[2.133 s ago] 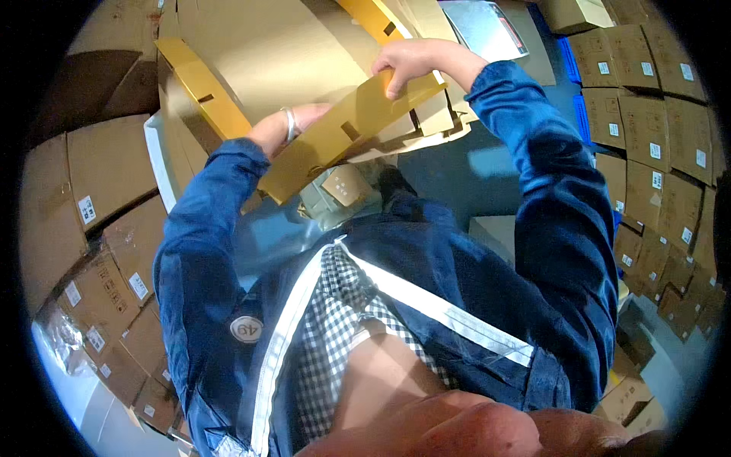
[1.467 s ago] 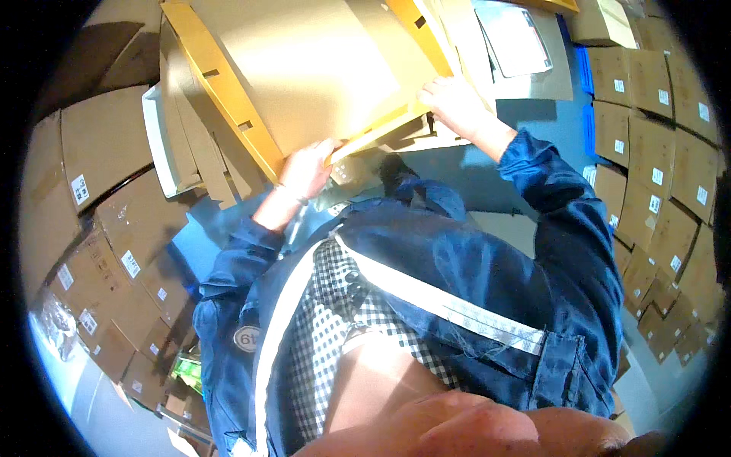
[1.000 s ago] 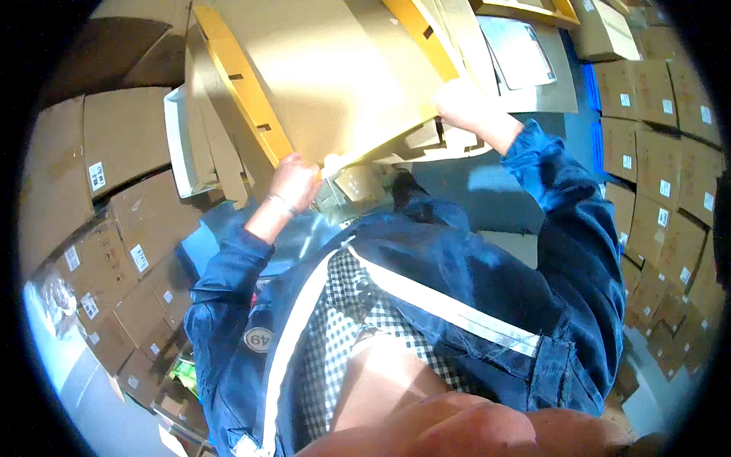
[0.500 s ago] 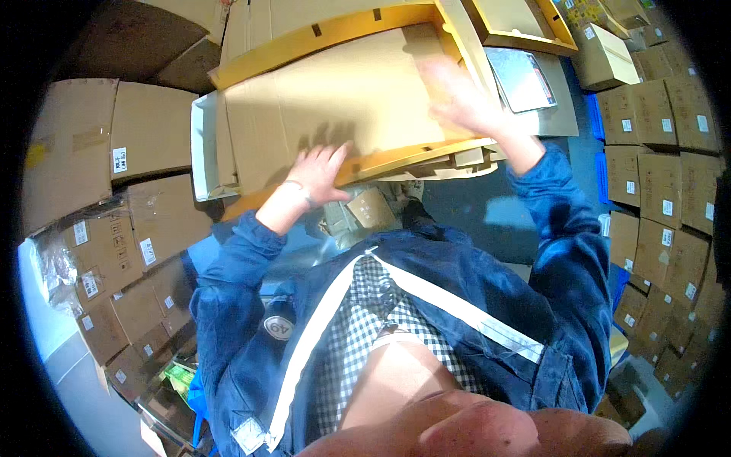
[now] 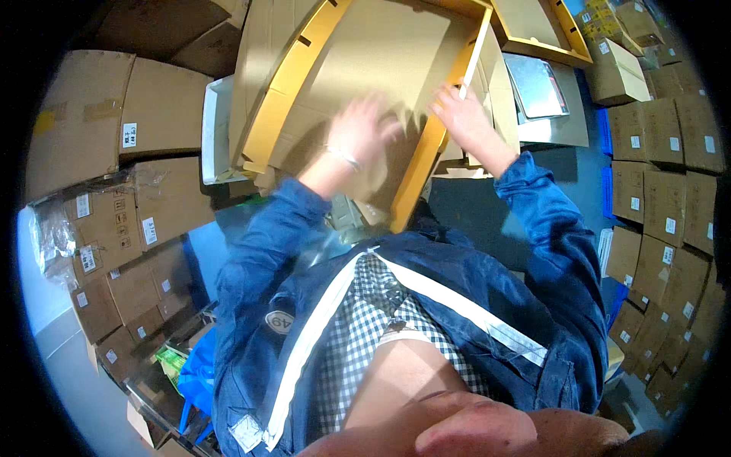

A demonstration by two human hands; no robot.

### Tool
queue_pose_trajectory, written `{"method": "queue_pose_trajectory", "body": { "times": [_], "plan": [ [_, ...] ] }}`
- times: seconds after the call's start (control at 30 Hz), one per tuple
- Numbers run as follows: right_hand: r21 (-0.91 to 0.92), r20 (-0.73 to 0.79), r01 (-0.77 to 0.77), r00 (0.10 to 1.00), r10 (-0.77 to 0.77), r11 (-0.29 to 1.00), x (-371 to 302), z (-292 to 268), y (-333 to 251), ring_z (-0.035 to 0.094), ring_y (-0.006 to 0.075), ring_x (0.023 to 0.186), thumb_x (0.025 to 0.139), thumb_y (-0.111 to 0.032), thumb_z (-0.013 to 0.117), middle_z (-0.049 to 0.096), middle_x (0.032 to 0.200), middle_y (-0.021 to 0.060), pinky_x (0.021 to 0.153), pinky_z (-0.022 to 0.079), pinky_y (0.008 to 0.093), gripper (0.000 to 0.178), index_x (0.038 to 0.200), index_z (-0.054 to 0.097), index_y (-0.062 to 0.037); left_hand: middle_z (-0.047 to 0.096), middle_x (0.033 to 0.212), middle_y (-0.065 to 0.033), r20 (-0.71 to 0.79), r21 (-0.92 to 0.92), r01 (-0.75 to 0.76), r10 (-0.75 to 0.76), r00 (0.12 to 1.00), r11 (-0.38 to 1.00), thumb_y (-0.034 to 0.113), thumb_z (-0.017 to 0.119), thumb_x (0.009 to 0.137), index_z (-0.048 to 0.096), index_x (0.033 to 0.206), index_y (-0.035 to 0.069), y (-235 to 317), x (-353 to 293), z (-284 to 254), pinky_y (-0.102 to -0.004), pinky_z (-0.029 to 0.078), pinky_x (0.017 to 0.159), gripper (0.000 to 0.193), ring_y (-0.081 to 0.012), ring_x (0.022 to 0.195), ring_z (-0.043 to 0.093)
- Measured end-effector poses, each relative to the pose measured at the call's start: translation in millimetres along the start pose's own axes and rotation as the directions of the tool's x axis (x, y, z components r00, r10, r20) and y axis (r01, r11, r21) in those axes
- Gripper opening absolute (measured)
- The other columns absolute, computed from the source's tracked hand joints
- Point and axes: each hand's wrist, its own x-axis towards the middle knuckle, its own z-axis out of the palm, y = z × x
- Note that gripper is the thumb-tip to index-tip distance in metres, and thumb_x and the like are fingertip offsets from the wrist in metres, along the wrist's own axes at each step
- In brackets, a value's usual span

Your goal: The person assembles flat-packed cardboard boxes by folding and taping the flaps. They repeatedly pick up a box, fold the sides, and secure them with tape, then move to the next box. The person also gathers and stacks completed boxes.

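Observation:
A shallow cardboard tray with yellow side walls (image 5: pixel 293 84) and a plain brown base (image 5: pixel 388 57) lies at an angle before me. Small dark slots show in its walls. My right hand (image 5: pixel 463 118) is at the tray's right wall, its fingers curled over the upper edge. Over the near part of the base is my left hand (image 5: pixel 359 131), smeared by motion, so its fingers cannot be made out well; nothing shows in it. A band circles the left wrist.
Another yellow-walled tray (image 5: pixel 541 53) sits at the far right, above a flat silvery item (image 5: pixel 537 87). A white open box (image 5: pixel 217 129) stands left of the tray. Stacked brown cartons (image 5: pixel 164 107) line the left side, and more cartons (image 5: pixel 662 190) line the right.
The yellow-walled tray has turned, its near end swinging toward me. My left hand has left the near wall and moved right over the base. My right hand has come back onto the right wall.

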Motion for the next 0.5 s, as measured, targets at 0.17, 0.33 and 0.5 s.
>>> {"method": "queue_pose_trajectory", "body": {
  "times": [0.17, 0.33, 0.5],
  "plan": [
    [0.33, 0.126, 0.323, 0.916, -0.381, 0.887, -36, -8, -69, 0.059, 0.0213, 0.107, 0.079, -0.011, 0.058, 0.065, 0.093, 0.0056, 0.102, 0.039, 0.0437, 0.013, 0.088, 0.067, -0.0133, 0.054, 0.13, -0.02, -0.216, 0.037, 0.516, -0.498, 0.84, 0.856, 0.035, 0.068, 0.082, 0.04, 0.135, 0.005, -188, 49, -15, -0.0485, 0.044, 0.097, 0.067, -0.0364, 0.117, 0.054],
    [0.376, 0.182, 0.146, 0.957, -0.227, 0.915, -43, 10, -29, 0.067, 0.0265, 0.082, 0.074, -0.016, 0.064, 0.066, 0.073, 0.0094, 0.071, 0.052, 0.0418, 0.006, 0.07, 0.066, -0.0118, 0.061, 0.113, -0.0253, 0.095, -0.214, 0.464, -0.454, 0.886, 0.86, 0.029, 0.066, 0.084, 0.042, 0.125, 0.0, -232, 2, 34, -0.0495, 0.049, 0.086, 0.056, -0.0398, 0.101, 0.062],
    [0.498, 0.316, -0.163, 0.949, -0.003, 0.852, -3, 22, 12, 0.066, 0.0315, 0.083, 0.076, -0.029, 0.072, 0.067, 0.082, 0.0106, 0.067, 0.051, 0.0445, 0.023, 0.088, 0.061, -0.0125, 0.058, 0.123, -0.0211, -0.329, -0.452, 0.139, -0.31, 0.892, 0.881, 0.018, 0.052, 0.093, 0.038, 0.139, 0.002, -152, -75, 62, -0.0414, 0.043, 0.097, 0.051, -0.0334, 0.116, 0.055]
  ]
}}
